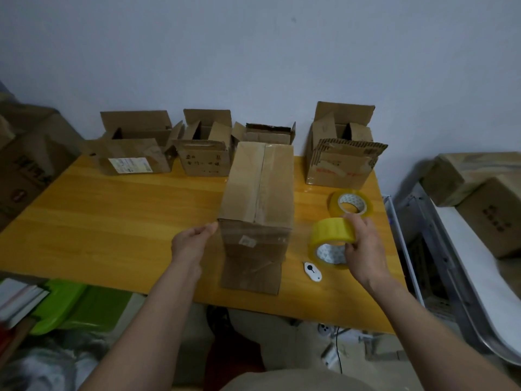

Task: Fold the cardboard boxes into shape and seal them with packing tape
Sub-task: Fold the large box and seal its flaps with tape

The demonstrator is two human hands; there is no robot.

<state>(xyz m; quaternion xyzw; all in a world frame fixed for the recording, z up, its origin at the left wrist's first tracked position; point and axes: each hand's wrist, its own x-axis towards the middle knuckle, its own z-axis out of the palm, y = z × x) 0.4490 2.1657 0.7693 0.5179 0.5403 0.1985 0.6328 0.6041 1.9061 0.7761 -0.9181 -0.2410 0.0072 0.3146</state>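
We see the sealed box (258, 198) mid-frame on the table (112, 221), four open boxes (135, 145) behind it, two tape rolls (332, 241) to its right.

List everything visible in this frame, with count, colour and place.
Closed box: one, brown, table centre, taped seam on top.
Open boxes: four, brown, along the table's far edge.
Tape rolls: two, yellow; one lying at table right, one in the right hand.
Cutter: one, white, near the front edge.
Table: one, orange wood.
Stacked boxes: several, brown, off the table at both sides.
Green bin: one, floor left.
Left hand: at the closed box's left corner.
Right hand: gripping a tape roll.
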